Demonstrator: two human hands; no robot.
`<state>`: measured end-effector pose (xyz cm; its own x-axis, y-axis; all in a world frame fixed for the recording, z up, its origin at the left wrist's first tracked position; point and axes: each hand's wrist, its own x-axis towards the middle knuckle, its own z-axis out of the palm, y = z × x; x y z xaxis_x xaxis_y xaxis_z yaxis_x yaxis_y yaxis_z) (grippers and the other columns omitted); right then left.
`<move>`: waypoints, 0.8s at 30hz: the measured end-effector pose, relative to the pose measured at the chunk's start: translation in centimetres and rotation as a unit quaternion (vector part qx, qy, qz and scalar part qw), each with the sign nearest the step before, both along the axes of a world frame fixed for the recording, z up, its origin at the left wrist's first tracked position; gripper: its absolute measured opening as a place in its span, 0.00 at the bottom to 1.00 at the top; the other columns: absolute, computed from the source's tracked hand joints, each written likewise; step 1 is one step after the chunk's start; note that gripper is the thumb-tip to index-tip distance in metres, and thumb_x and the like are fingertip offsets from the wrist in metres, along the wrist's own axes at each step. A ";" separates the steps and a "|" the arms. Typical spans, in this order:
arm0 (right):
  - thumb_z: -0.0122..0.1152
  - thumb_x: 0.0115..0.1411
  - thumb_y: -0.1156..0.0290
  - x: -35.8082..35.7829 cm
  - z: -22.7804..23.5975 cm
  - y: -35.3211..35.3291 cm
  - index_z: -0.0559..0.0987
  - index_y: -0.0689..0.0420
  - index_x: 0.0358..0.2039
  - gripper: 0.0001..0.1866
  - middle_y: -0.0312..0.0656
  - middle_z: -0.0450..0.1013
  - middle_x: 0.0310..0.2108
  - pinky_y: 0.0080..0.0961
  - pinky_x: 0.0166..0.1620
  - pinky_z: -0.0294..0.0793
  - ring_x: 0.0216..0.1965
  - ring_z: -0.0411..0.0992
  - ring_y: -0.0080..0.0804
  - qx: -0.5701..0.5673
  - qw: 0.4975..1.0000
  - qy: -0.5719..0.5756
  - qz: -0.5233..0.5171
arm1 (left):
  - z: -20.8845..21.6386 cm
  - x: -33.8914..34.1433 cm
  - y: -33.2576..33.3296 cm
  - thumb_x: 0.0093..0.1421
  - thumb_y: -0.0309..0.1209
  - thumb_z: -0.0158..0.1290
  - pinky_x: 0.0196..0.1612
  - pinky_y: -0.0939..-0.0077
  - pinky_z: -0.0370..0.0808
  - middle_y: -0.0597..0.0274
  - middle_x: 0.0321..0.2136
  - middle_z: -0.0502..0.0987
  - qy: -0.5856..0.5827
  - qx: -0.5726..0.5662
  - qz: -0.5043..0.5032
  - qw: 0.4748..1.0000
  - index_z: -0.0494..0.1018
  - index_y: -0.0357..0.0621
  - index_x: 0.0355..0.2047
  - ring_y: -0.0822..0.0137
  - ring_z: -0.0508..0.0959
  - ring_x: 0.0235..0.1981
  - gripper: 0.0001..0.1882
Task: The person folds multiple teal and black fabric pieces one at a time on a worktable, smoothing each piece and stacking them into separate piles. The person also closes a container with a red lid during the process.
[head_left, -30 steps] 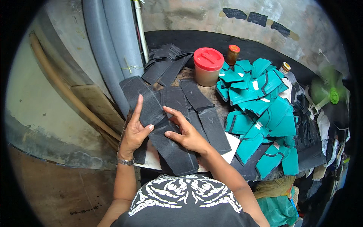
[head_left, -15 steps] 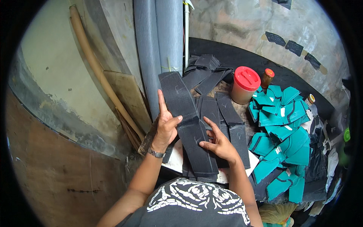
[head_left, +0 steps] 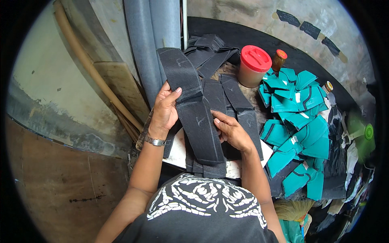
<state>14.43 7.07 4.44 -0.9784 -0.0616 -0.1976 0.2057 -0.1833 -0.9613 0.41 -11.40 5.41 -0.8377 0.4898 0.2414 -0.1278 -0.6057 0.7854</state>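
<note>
Black curved fabric strips (head_left: 194,117) are lying stacked lengthwise between our hands over the bench (head_left: 178,150). Our left hand (head_left: 164,111) is closing its grip on the top strip's left edge, thumb on its face; our right hand (head_left: 231,131) is pinching the right edge. Behind, a tan jar with a round red lid (head_left: 253,65) is standing beside a heap of teal fabric cut-outs (head_left: 298,121).

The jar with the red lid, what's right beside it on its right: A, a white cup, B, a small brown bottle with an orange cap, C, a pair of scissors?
B: a small brown bottle with an orange cap stands against the red-lidded jar, just above the teal pieces.
</note>
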 end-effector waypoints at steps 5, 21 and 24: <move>0.50 0.70 0.63 -0.1 -0.4 0.4 0.64 0.58 0.65 0.26 0.32 0.73 0.31 0.15 0.27 0.73 0.26 0.71 0.16 -0.013 1.000 0.000 0.011 | 0.2 0.2 0.0 0.65 0.24 0.50 0.58 0.66 0.72 0.57 0.49 0.77 -0.015 0.013 -0.031 0.999 0.69 0.41 0.53 0.66 0.76 0.52 0.16; 0.52 0.64 0.75 -1.0 -2.0 2.5 0.78 0.59 0.50 0.14 0.41 0.74 0.36 0.30 0.41 0.75 0.31 0.74 0.29 0.237 0.904 0.213 -0.284 | -0.1 0.6 -0.5 0.70 0.34 0.47 0.61 0.59 0.69 0.60 0.53 0.71 -0.091 -0.001 -0.028 0.995 0.66 0.47 0.56 0.65 0.70 0.57 0.16; 0.54 0.63 0.74 -1.0 -2.2 5.0 0.76 0.58 0.52 0.17 0.50 0.74 0.41 0.39 0.47 0.72 0.41 0.73 0.47 0.471 0.750 0.206 -0.416 | -0.1 0.7 -0.6 0.70 0.34 0.47 0.61 0.59 0.69 0.60 0.53 0.72 -0.107 0.010 -0.050 0.993 0.66 0.46 0.55 0.64 0.71 0.57 0.15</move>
